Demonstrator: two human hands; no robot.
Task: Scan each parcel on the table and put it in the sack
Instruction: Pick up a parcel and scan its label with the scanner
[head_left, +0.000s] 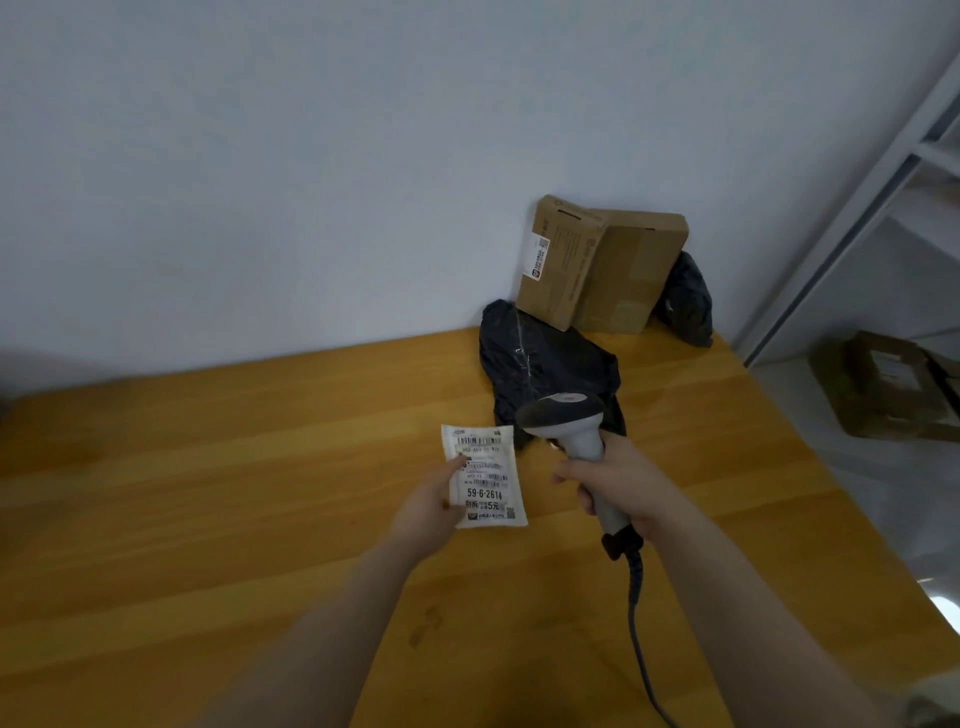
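The left hand (431, 512) pinches one white parcel (491, 483) by its left edge, at the middle of the wooden counter (208, 519). The right hand (623, 483) grips one scanner (563, 410) just beside it. Behind are two black bags (545, 364) and two boxes (558, 260), which lean on the wall (311, 156). One shelf (857, 234) stands at the right.

The small white parcel (485, 475), label w/ barcodes facing up, is near the middle of the worktop (208, 519), held at its left edge by the left hand (431, 512). A black bag parcel (545, 364) lies crumpled just behind it. At the back, 2 brown carton parcels (558, 260) lean on the wall, w/ a 2nd black bag (688, 301) to their right. The scanner (571, 421) is in the right hand (623, 483).
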